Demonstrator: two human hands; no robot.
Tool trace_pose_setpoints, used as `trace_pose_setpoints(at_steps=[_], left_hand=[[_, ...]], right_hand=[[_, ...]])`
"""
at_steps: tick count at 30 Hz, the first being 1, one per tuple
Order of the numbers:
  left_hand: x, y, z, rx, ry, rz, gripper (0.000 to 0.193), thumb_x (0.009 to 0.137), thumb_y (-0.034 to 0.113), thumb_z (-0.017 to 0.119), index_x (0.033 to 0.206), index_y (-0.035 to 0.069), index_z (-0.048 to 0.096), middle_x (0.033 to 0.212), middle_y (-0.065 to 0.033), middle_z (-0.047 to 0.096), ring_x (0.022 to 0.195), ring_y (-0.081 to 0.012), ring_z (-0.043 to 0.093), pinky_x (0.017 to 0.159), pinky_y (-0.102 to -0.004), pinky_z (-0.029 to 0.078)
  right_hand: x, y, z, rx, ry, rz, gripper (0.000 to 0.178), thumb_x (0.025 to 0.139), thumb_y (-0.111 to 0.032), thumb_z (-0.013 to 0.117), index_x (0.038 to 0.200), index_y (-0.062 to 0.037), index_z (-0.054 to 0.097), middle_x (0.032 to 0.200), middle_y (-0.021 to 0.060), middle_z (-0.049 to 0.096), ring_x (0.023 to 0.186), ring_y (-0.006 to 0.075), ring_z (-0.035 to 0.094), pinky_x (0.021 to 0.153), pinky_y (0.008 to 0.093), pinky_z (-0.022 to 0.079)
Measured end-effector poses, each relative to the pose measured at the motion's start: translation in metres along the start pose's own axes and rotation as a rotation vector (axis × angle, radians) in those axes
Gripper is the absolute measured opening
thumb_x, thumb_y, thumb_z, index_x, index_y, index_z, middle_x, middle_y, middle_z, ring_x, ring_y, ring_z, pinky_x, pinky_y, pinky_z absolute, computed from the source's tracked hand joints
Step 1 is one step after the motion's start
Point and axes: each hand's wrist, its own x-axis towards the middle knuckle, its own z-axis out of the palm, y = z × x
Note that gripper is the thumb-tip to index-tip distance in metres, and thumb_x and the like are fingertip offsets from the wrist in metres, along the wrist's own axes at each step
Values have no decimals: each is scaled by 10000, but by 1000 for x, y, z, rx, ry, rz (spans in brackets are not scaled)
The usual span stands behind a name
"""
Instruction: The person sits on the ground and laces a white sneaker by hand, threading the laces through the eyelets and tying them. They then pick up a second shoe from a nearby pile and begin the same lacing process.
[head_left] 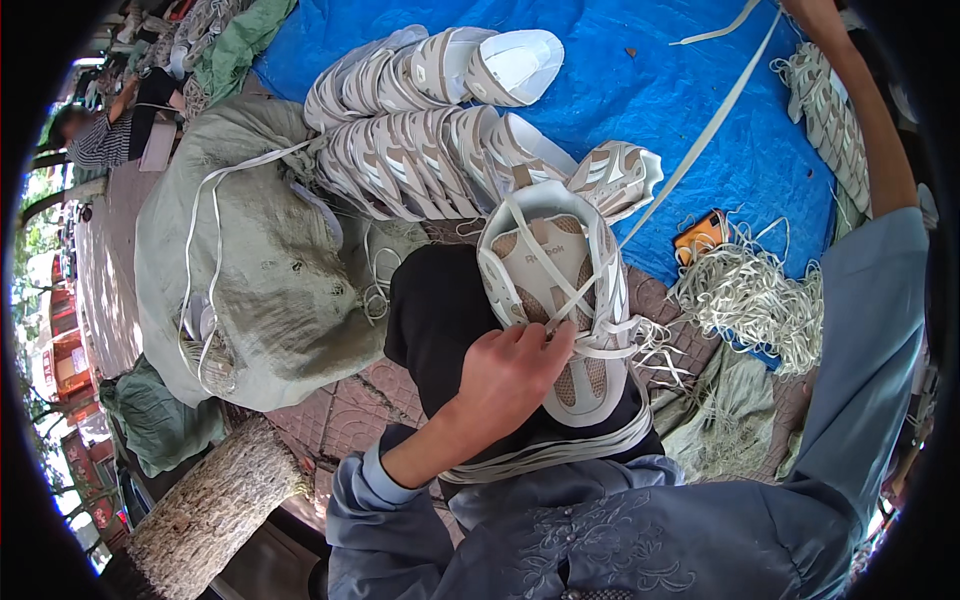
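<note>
A beige and white sneaker upper (pixel 590 385) without a visible sole rests on my lap, its heel opening away from me. White laces cross over its tongue (pixel 545 260). My left hand (pixel 515 375) grips the shoe where the laces cross, fingers bent and pressed together. From the shoe's right side a flat white shoelace (pixel 705 135) runs taut up to my right hand (pixel 815 15). That hand is raised at the top right, partly cut off by the frame edge, and closed on the lace. A loose lace end hangs beside it.
Rows of similar shoe uppers (pixel 400 155) lie on a blue tarp (pixel 690 90). A tangled lace pile (pixel 755 295) sits right, beside an orange phone-like object (pixel 700 235). Left are a large grey-green sack (pixel 250 270) and a log (pixel 215 510). More laces (pixel 560 455) lie across my lap. Another person (pixel 105 130) sits far left.
</note>
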Motion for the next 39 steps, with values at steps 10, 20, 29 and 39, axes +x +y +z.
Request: trace_pose_setpoints(at_steps=[10,20,29,39], left_hand=[[-6,-16,-7,1,-67,109,161,683,86,594,826,74,521,540,-17,487,461,-175,530,412,-286,401],[-5,-17,0,-265,-152,-99,71,696,45,576,700,45,505,541,-59,519,414,-191,506,372,-268,371],[5,-26,-13,-545,-299,-422,61,717,73,570,728,37,521,538,-115,523,450,-270,535,431,-321,421],[-14,-14,-3,-157,166,-208,149,707,51,621,837,52,548,644,-95,567,552,-254,570,486,-335,456]], right_hand=[[-36,-93,-50,316,-29,-174,151,629,-225,603,552,-109,545,552,83,564,504,271,567,456,398,434],[-56,-74,-79,630,5,9,145,658,-211,611,620,-75,582,615,99,579,537,285,550,488,383,425],[-69,-103,-80,1731,-517,522,180,673,-146,599,791,-13,575,654,113,554,608,249,554,562,341,428],[-51,-21,-49,2948,189,714,158,887,-181,467,879,-52,558,537,-25,430,398,39,341,323,164,254]])
